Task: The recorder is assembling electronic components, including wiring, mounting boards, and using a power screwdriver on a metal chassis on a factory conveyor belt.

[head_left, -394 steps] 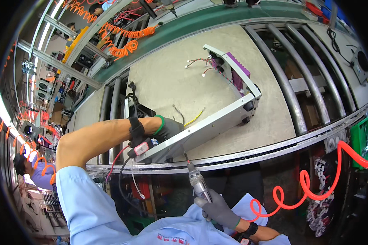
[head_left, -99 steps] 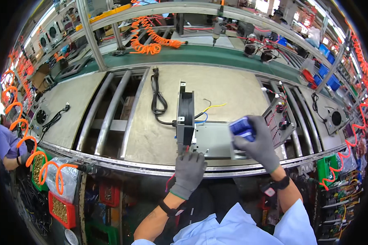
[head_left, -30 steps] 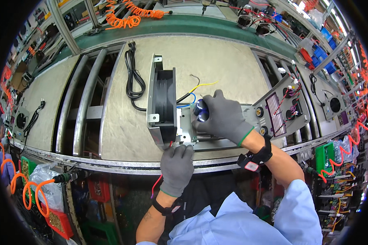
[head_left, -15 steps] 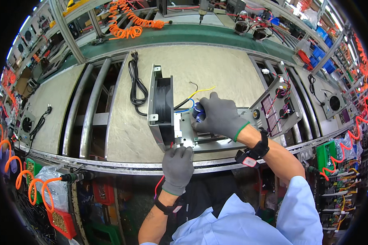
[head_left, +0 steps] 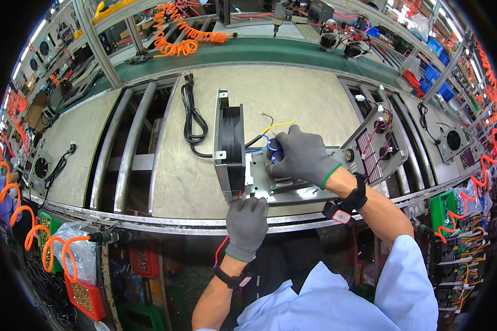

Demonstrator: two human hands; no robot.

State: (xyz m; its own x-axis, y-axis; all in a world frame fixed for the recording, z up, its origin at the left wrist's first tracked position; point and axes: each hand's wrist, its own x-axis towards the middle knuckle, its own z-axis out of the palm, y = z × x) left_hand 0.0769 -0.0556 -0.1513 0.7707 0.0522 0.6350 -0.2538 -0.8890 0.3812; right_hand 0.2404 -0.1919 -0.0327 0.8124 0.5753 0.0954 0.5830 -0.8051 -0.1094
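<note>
A metal chassis (head_left: 309,194) lies on the work board, with an upright panel carrying a black fan (head_left: 234,138) at its left end. At its right end stands a vented panel (head_left: 368,151) with wires. My right hand (head_left: 303,154), in a grey glove, is closed around a blue rounded part (head_left: 274,150) above the chassis; the glove hides much of it. My left hand (head_left: 247,225), gloved too, has its fingers closed at the chassis's near edge below the fan. A red wire (head_left: 221,249) shows beside it; what those fingertips hold is hidden. Blue and yellow wires (head_left: 281,123) rise by the fan.
A black power cord (head_left: 193,118) lies coiled left of the fan. Metal rollers (head_left: 132,149) flank the board (head_left: 174,187). Similar units with fans stand at far left and right. Orange coiled hoses (head_left: 174,33) hang around; a red bin (head_left: 85,298) of small parts sits lower left.
The whole view has shifted slightly, with everything a little farther right and lower. Both hands keep about the same places on the chassis, the right one still around the blue part.
</note>
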